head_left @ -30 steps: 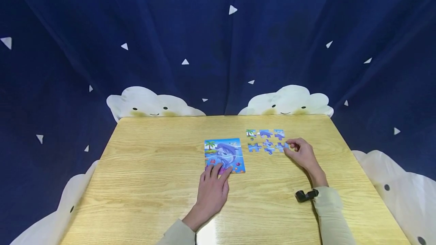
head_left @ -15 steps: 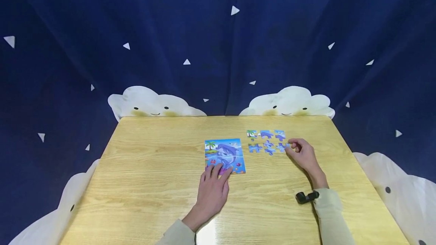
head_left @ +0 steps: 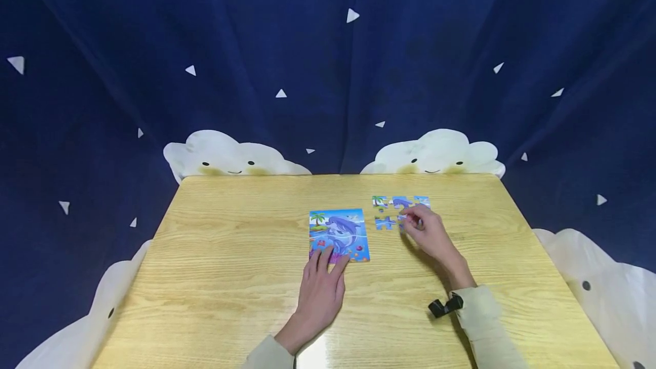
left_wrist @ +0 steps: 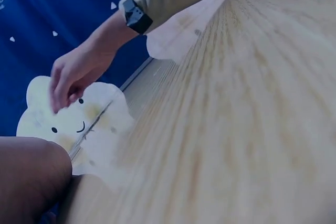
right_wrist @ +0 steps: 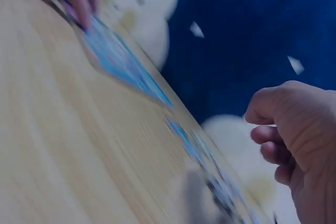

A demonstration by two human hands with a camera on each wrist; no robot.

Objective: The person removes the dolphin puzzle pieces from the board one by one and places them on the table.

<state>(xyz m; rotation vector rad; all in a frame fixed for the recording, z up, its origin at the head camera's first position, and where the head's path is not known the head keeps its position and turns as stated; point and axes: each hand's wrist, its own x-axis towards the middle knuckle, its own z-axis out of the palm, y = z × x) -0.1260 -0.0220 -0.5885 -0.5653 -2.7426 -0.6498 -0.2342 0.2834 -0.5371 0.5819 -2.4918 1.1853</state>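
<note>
Two clouds (head_left: 233, 155) beyond table (head_left: 230, 266), right hand (head_left: 429, 233) partly hiding puzzle pieces (head_left: 384, 223)

My blue, square dolphin picture (head_left: 339, 231) lies flat. To its right, my loose jigsaw pieces (head_left: 384, 223) form two rows, near and far.

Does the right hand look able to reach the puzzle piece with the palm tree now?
Probably yes: the right hand is close, the palm tree piece lies uncovered, and nothing visible stands between them.
</note>
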